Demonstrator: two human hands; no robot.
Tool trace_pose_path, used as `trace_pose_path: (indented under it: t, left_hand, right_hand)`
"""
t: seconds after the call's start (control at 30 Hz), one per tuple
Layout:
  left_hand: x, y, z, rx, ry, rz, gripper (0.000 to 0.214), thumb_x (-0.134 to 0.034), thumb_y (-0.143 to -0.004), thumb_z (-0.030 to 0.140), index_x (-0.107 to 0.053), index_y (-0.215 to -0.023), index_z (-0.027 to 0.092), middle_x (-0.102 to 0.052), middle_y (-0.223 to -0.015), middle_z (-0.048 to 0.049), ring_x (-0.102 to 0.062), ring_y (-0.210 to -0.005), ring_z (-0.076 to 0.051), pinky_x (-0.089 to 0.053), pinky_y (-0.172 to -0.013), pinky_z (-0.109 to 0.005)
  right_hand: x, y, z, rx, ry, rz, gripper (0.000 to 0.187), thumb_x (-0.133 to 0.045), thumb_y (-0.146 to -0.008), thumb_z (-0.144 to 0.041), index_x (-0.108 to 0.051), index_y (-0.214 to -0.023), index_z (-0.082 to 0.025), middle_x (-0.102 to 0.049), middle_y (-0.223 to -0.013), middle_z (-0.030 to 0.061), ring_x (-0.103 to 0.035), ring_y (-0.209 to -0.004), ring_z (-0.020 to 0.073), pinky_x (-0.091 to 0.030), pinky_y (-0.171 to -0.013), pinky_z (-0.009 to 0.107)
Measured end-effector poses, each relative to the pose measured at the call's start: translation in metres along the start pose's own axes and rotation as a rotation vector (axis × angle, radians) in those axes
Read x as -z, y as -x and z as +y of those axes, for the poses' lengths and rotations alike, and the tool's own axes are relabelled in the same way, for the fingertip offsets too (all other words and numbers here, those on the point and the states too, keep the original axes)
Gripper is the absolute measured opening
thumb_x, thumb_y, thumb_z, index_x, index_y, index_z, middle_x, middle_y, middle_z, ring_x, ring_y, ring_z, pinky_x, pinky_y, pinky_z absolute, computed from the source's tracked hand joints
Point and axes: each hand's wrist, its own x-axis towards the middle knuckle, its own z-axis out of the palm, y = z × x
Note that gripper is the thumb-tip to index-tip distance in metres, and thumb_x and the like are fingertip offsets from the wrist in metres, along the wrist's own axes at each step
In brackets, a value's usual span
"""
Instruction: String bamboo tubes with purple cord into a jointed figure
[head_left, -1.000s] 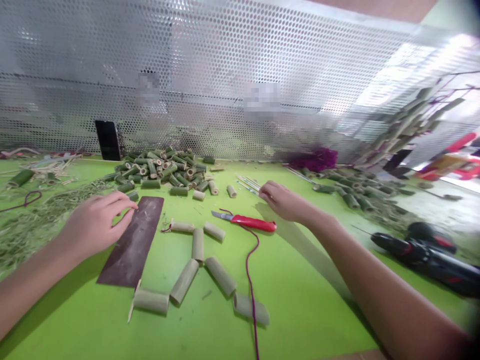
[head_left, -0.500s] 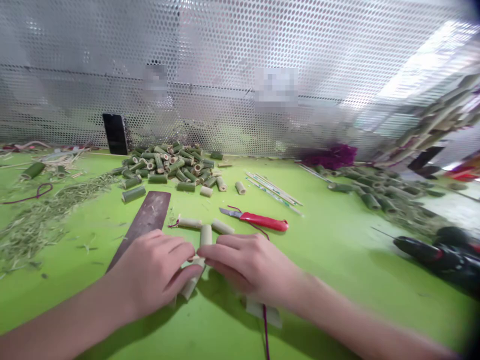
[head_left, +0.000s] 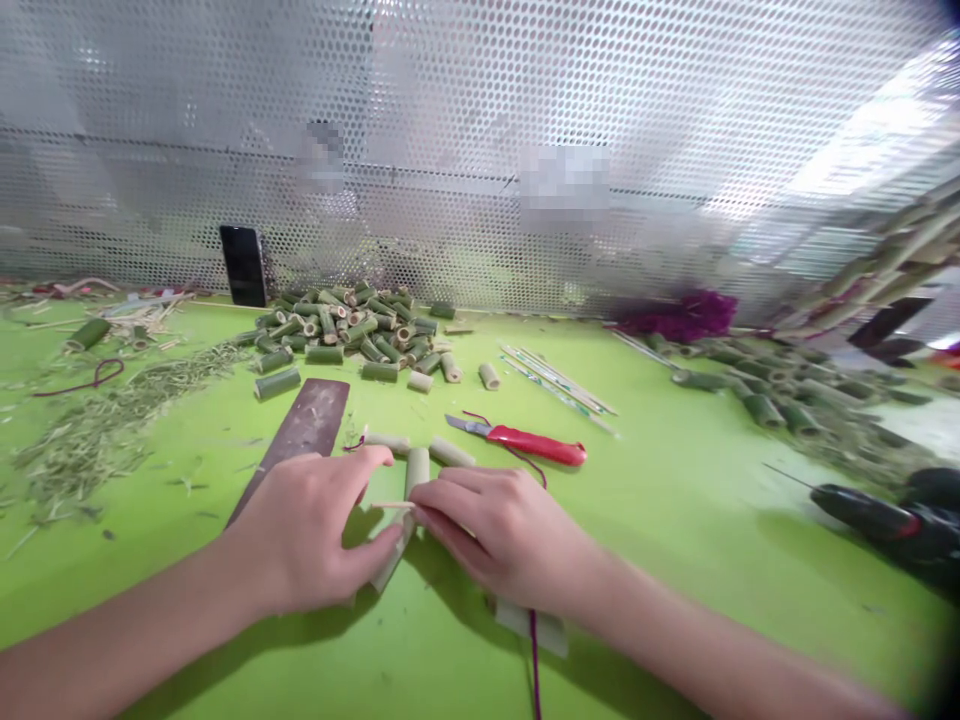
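Both my hands meet low in the middle of the green table over a row of pale peeled bamboo segments. My left hand curls its thumb and fingers around one long segment. My right hand pinches a thin pale stick whose tip points left toward that segment, and it covers other segments. A purple cord runs out from under my right wrist past another pale segment. A dark sanding strip lies just left of my left hand.
A red-handled knife lies behind my right hand. A heap of green bamboo pieces and a black phone stand by the perforated metal screen. Thin sticks, shavings, a black drill and more bamboo lie around.
My right hand came back from the thin sticks at the rear and my left hand left the sanding strip; both now meet over the pale segments. The view shifted slightly.
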Motion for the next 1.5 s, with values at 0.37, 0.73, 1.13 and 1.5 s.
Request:
trace_pose_path:
  t: [0.37, 0.73, 1.13, 1.5]
  left_hand:
    - [-0.009, 0.000, 0.003, -0.079, 0.071, -0.008, 0.031, -0.041, -0.105, 0.032, -0.065, -0.095, 0.016, -0.071, -0.076, -0.0023, -0.064, -0.059, -0.016, -0.049, -0.058, -0.030]
    - [0.003, 0.001, 0.002, 0.375, 0.830, -0.435, 0.050, -0.035, -0.106, 0.059, -0.050, -0.079, 0.020, -0.043, -0.067, 0.0046, -0.039, -0.059, -0.012, -0.031, -0.055, -0.027]
    - [0.015, 0.000, 0.000, 0.504, 1.219, -0.617, 0.049, -0.045, -0.101, 0.065, -0.045, -0.080, 0.021, -0.033, -0.063, 0.0085, -0.027, -0.053, -0.009, -0.020, -0.050, -0.028]
    - [0.013, 0.004, 0.011, 0.418, 1.453, -0.519, 0.051, -0.054, -0.098, 0.064, -0.046, -0.074, 0.020, -0.036, -0.064, 0.0065, -0.029, -0.057, -0.010, -0.022, -0.055, -0.029]
  right_hand:
    - [-0.005, -0.002, -0.003, -0.011, 0.024, 0.015, 0.021, -0.047, -0.105, -0.019, -0.066, -0.097, -0.016, -0.063, -0.077, 0.0002, -0.054, -0.064, 0.0131, -0.038, -0.058, 0.028]
    - [-0.002, -0.005, -0.014, -0.115, -0.207, -0.112, 0.027, -0.041, -0.106, -0.024, -0.057, -0.084, -0.019, -0.060, -0.073, 0.0003, -0.044, -0.060, 0.0125, -0.035, -0.058, 0.027]
    - [-0.001, -0.008, -0.008, -0.293, -0.890, -0.204, 0.038, -0.045, -0.106, -0.045, -0.051, -0.080, -0.019, -0.040, -0.068, -0.0042, -0.038, -0.063, 0.0113, -0.034, -0.059, 0.025]
    - [0.003, -0.010, -0.018, -0.224, -1.201, -0.114, 0.039, -0.052, -0.104, -0.048, -0.052, -0.080, -0.018, -0.042, -0.071, -0.0041, -0.036, -0.064, 0.0099, -0.031, -0.060, 0.025]
